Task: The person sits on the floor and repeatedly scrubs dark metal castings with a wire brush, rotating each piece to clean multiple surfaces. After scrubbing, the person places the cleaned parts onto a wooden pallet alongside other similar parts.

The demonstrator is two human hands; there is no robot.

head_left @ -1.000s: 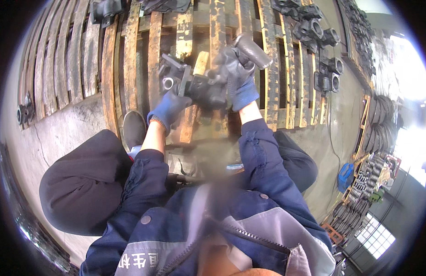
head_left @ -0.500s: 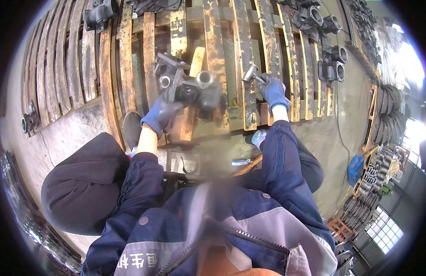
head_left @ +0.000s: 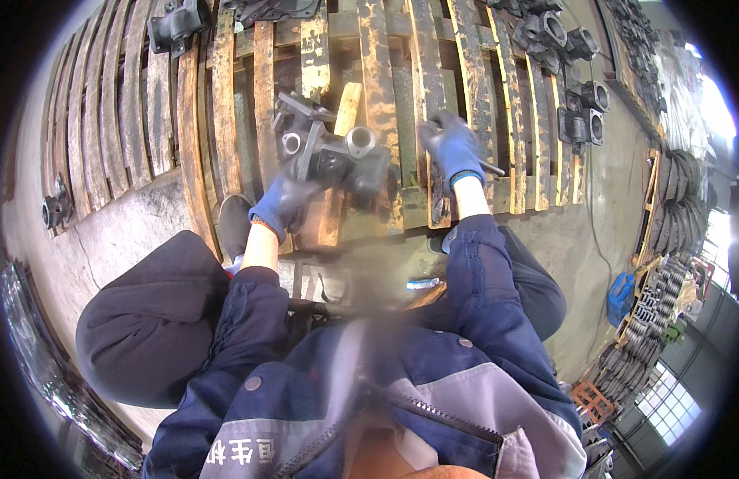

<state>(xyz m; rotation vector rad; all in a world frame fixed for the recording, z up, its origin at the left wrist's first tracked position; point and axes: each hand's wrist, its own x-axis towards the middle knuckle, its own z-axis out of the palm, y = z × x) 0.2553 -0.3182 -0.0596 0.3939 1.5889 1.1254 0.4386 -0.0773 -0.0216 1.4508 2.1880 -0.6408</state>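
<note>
Wooden pallet [head_left: 225, 120], slatted: carries the castings, seemingly to raise them off the floor.

Small casting [head_left: 56, 207]: at the pallet's near-left corner, well apart from the rest.

Upper-left casting [head_left: 178, 28]: on the far slats, apparently set aside to leave working room.

Left hand [head_left: 283, 195], blue glove, dark palm: fingers curled onto the near edge of a flange, probably to steady it; their exact placing is blurred.

Dark casting [head_left: 349, 166], flanged, with pale ring-shaped openings: on the pallet between the hands, one opening turned upward, perhaps for easy access.

Wood strip [head_left: 348, 106], pale, loose: runs slantwise beneath the dark casting, likely as a prop.

Right hand [head_left: 455, 152], matching glove: closed around a slim rod [head_left: 492, 168], whose end projects rightward; what lies at the fingertips is too blurred to tell. Held clear of the dark casting, presumably for free movement.

Right-hand castings [head_left: 549, 36]: clustered along the pallet's right side, seemingly to save space.
</note>
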